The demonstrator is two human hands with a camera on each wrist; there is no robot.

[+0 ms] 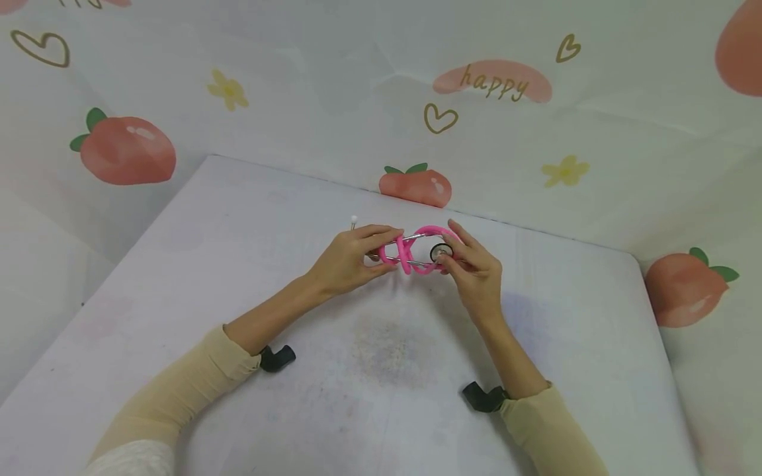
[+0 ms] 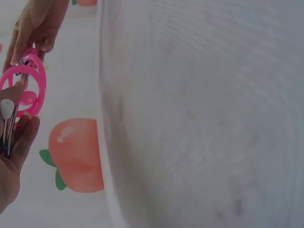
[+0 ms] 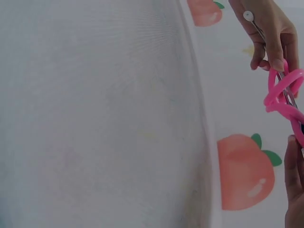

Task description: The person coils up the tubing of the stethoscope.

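Note:
A stethoscope [image 1: 407, 258] with bright pink tubing is held up above the table between both hands. Its tubing is looped and wound around the two metal ear tubes. My left hand [image 1: 345, 259] grips the ear-tube end, and a white ear tip [image 1: 354, 219] pokes out past it. At the other end, my right hand [image 1: 478, 277] pinches the round, dark-rimmed chest piece [image 1: 441, 252] beside the tubing loop. In the left wrist view the pink loops [image 2: 42, 88] span the gap between the hands. The right wrist view shows the tubing [image 3: 280, 97] crossing over the metal tubes.
Beneath the hands lies a pale, faintly stained table [image 1: 381, 410]. Behind it rises a white backdrop [image 1: 333, 99] printed with peaches, hearts and flowers. Black angled pieces, one on the left wrist [image 1: 278, 358] and one on the right wrist [image 1: 483, 398], jut inward from the sleeve cuffs.

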